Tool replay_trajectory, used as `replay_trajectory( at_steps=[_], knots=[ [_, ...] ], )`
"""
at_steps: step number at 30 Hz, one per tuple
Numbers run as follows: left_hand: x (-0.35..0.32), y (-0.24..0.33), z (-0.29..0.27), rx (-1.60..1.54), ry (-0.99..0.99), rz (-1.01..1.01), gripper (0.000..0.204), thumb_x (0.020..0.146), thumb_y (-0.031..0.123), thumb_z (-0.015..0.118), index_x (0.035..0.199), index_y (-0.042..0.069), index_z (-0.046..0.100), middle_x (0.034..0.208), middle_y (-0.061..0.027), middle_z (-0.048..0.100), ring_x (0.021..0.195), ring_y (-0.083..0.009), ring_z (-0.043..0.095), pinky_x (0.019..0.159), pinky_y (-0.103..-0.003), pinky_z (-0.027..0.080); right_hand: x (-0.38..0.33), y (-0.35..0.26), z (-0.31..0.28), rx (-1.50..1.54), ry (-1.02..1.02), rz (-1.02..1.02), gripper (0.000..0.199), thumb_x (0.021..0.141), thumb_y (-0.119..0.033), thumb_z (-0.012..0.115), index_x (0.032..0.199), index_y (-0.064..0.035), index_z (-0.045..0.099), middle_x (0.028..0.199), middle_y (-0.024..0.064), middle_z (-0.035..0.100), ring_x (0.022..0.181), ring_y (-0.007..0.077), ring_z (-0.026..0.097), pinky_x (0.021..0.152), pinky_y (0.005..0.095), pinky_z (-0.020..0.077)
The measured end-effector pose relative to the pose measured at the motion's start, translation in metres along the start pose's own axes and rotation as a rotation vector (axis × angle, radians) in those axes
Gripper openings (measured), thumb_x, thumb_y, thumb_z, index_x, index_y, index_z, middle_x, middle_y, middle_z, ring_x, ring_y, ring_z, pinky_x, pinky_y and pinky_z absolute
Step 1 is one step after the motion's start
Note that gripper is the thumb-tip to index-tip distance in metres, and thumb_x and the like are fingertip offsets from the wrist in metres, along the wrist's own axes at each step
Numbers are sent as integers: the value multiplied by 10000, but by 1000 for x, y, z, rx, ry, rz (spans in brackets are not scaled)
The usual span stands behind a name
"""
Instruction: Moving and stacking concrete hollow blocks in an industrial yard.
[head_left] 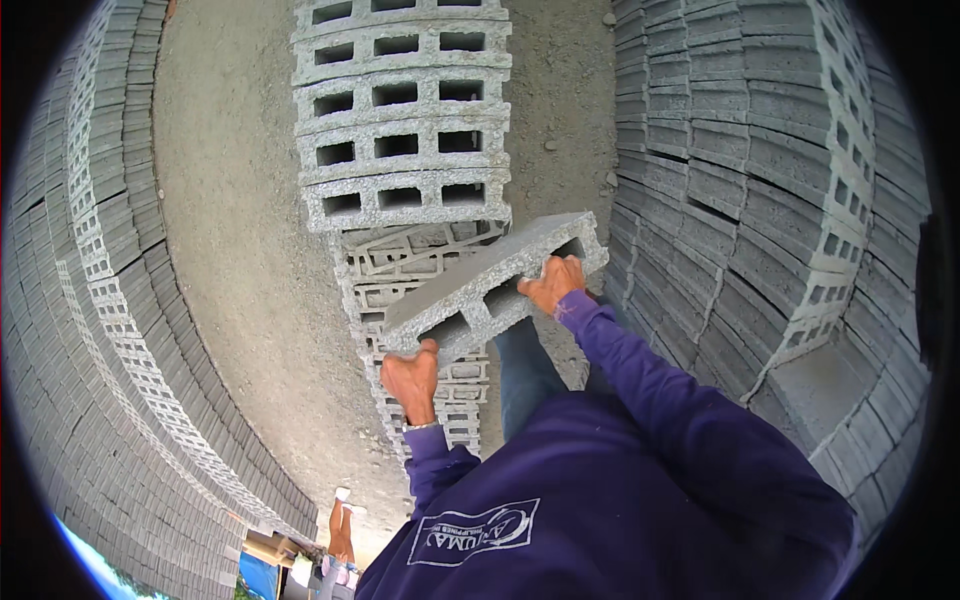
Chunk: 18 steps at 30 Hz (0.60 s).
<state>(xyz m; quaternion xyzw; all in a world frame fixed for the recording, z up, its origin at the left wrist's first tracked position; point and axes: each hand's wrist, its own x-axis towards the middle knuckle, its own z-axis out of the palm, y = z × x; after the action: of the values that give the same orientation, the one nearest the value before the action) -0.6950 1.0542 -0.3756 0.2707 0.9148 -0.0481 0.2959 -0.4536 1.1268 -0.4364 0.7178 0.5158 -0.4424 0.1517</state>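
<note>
A grey hollow concrete block [480, 312] is held up in front of my body, tilted so its right end sits higher in the view. My left hand [411, 382] grips its near left corner, with the thumb at the left hollow. Toward the other end, my right hand [553, 285] is closed on the block's wall between two hollows. Behind and partly under the held block runs a lower row of concrete blocks [375, 297]. Just beyond stands a higher row of blocks [408, 192], hollows facing up. The fingers beneath the held block are hidden.
Tall stacked blocks [700, 180] rise close on my right. Another long wall of stacked blocks [140, 330] curves along the left. Gravel ground [230, 200] lies between. At the lower left, another person [340, 540] stands near a blue sheet [258, 575].
</note>
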Motion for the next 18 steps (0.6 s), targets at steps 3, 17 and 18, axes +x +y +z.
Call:
replay_trajectory(
  at_steps=[3, 17, 18],
  knots=[
    [-42, -5, -14, -295, -11, 153, 465, 615, 283, 771, 693, -157, 641, 722, -317, 654, 694, -403, 666, 725, -463, 512, -53, 19, -50, -54, 92, -106, 450, 720, -384, 727, 778, 61, 685, 786, 244, 666, 867, 376, 620, 967, 416, 365],
    [-236, 132, -137, -365, -176, 851, 592, 860, 401, 699, 826, -170, 547, 768, -240, 556, 755, -281, 520, 709, -458, 413, -290, 103, -321, -5, 751, -198, 447, 636, -356, 754, 675, 64, 605, 715, 238, 599, 815, 386, 562, 790, 457, 449],
    [-244, 130, -131, -283, -93, 967, 576, 868, 406, 690, 832, -146, 531, 781, -235, 529, 781, -308, 502, 731, -467, 400, -299, 119, -333, -4, 780, -166, 445, 628, -348, 750, 669, 68, 598, 715, 242, 596, 811, 390, 560, 776, 460, 452]
  ],
)
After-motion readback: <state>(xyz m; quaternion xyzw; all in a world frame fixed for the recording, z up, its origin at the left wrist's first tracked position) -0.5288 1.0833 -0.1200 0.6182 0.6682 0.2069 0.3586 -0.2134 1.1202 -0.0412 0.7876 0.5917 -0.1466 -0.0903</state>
